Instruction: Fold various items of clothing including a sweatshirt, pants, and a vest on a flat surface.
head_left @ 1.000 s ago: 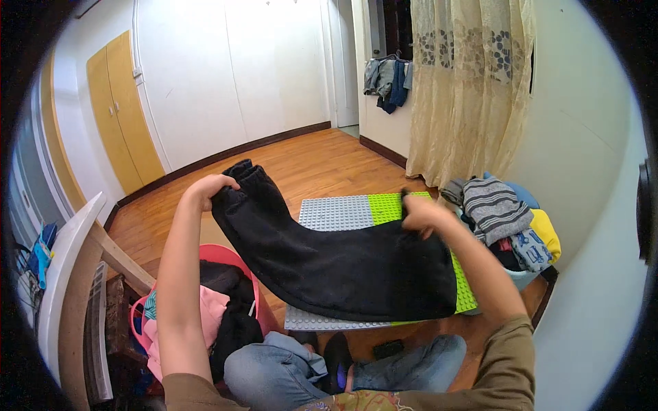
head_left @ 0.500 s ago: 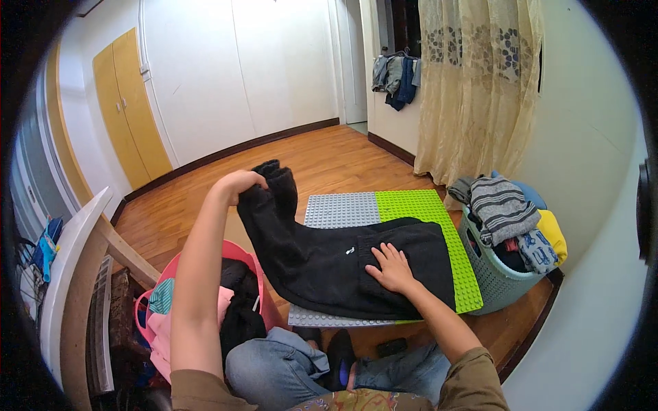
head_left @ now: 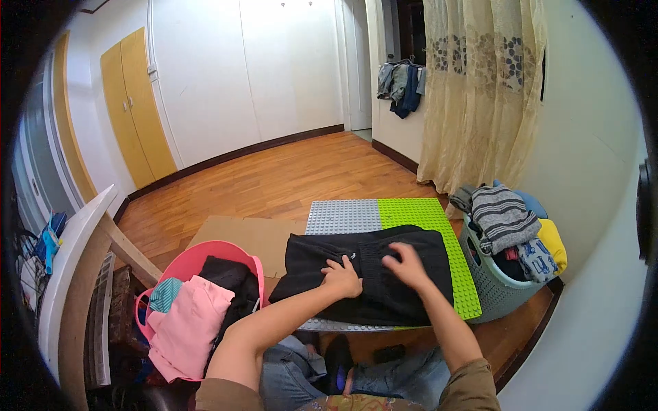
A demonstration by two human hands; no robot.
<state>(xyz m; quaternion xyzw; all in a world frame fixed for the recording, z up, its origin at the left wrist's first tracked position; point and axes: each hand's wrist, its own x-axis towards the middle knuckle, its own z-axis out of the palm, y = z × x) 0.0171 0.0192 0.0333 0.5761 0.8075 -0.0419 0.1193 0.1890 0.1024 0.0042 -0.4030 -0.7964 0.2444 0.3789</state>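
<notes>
Black pants (head_left: 411, 301) lie folded over in a dark bundle on a low table (head_left: 469, 281) with a studded grey and green top. My left hand (head_left: 341, 279) rests on the middle of the pants, palm down with fingers spread, next to a small white mark on the cloth. My right hand (head_left: 409, 266) is just right of it, over the waistband side. Its fingers are bent and apart, with no cloth visible between them; whether it touches the fabric is hard to see.
A pink basket (head_left: 255, 264) with pink, teal and black clothes stands at the left, by a white-edged table (head_left: 62, 288). Flattened cardboard (head_left: 240, 229) lies on the wooden floor behind. To the right, a pale green basket (head_left: 504, 294) is piled with folded clothes, near a curtain (head_left: 473, 116).
My left hand has brought the raised leg end of the pants down and over to the right, letting it go onto the rest. My right hand has lifted from flat and curled slightly.
</notes>
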